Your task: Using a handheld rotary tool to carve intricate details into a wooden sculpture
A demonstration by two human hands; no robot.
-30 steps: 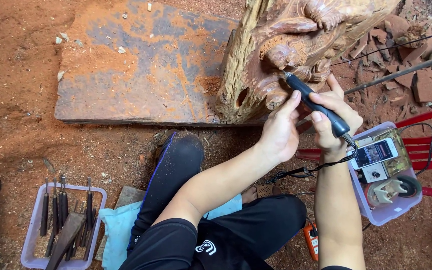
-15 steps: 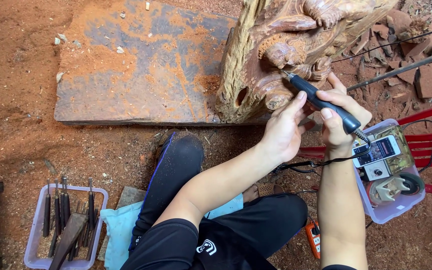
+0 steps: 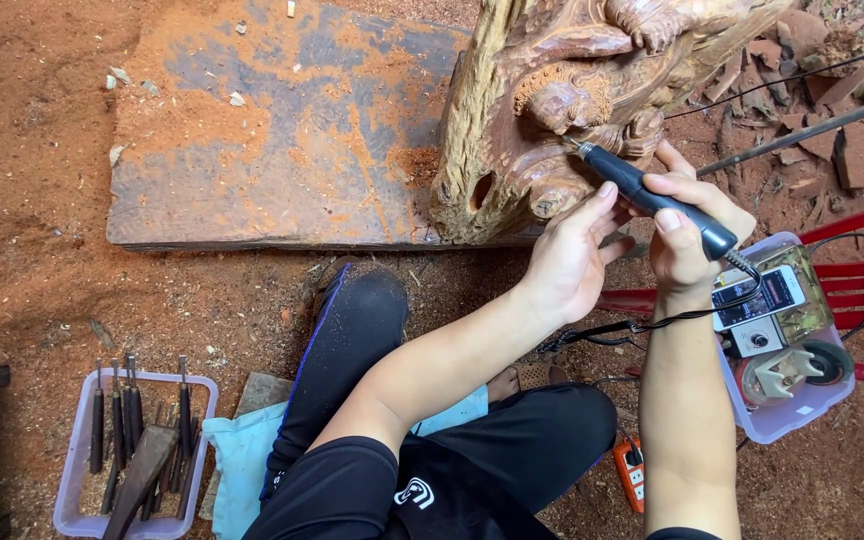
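Right hand [image 3: 687,240] is wrapped around a dark rotary carving tool [image 3: 652,198], gripped like a pen so the fine tip meets the reddish wood carving [image 3: 552,110] at a shallow slant. The tip touches a rounded knob of relief work near the sculpture's lower front. Left hand [image 3: 567,262] sits just beside it, fingers half open, fingertips resting against the tool's barrel, a steadying brace, I'd judge, for fine control. The carving stands at the right end of a broad, worn wooden slab [image 3: 252,140] on the dusty red floor [image 3: 32,270], raised enough to work from a seated position. The tool's cord trails back to a clear plastic box [image 3: 787,410] holding a small power unit, just beside the right forearm, close so the cable stays slack. Well apart, by the person's left knee, a second plastic tray [image 3: 77,480] holds chisels, handles up. Wood chips lie scattered on the slab's far edge.
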